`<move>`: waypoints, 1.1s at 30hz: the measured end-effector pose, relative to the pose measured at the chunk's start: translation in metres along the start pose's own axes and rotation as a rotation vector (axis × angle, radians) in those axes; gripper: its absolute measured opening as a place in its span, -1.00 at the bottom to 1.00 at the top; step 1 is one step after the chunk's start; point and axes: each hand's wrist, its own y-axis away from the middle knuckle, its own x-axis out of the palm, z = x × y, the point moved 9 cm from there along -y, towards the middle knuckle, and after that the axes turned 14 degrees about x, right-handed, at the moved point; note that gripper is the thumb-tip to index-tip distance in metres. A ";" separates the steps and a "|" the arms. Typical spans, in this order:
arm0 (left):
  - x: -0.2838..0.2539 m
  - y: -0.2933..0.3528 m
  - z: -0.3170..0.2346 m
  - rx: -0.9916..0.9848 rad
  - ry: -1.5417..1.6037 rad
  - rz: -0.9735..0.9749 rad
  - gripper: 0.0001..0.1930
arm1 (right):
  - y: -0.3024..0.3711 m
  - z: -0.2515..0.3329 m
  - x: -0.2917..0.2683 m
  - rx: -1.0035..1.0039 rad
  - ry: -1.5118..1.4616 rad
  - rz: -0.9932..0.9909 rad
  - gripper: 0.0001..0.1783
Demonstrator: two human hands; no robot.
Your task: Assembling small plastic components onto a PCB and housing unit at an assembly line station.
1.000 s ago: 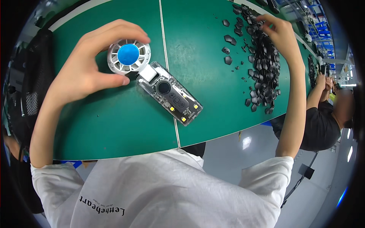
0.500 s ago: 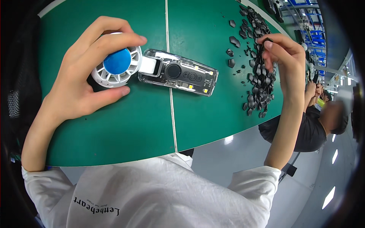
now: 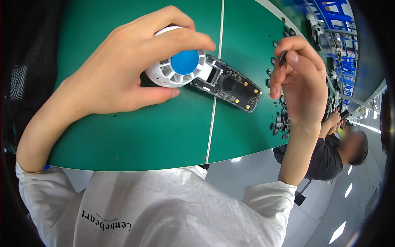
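My left hand (image 3: pixel 135 61) wraps round the white, round, vented head of a handheld fan (image 3: pixel 184 62), which has a blue disc at its centre. Its clear-cased body (image 3: pixel 230 84) points right, showing dark insides, a round black part and several small yellow squares. The fan is tilted over the green table. To the right, my right hand (image 3: pixel 302 70) is raised with a small dark piece (image 3: pixel 283 58) pinched between thumb and fingers. Behind and below that hand lies a spread of small black angular pieces (image 3: pixel 281 123), partly hidden by it.
The green table (image 3: pixel 164 136) carries a pale seam line (image 3: pixel 212 127) and has a curved near edge. At right sits another person in a dark shirt (image 3: pixel 327 158), beside shelving with blue parts (image 3: pixel 343 33). A black-and-white object (image 3: pixel 313 31) stands beyond the table's far right edge.
My left hand and the fan have shifted right in view, and the fan's body has turned, its far end dipping lower. My right hand has come closer to the fan, still pinching the dark piece.
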 end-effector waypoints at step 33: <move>-0.001 0.004 0.007 0.005 0.083 -0.067 -0.31 | 0.035 0.041 0.038 -0.549 1.019 -0.421 -0.91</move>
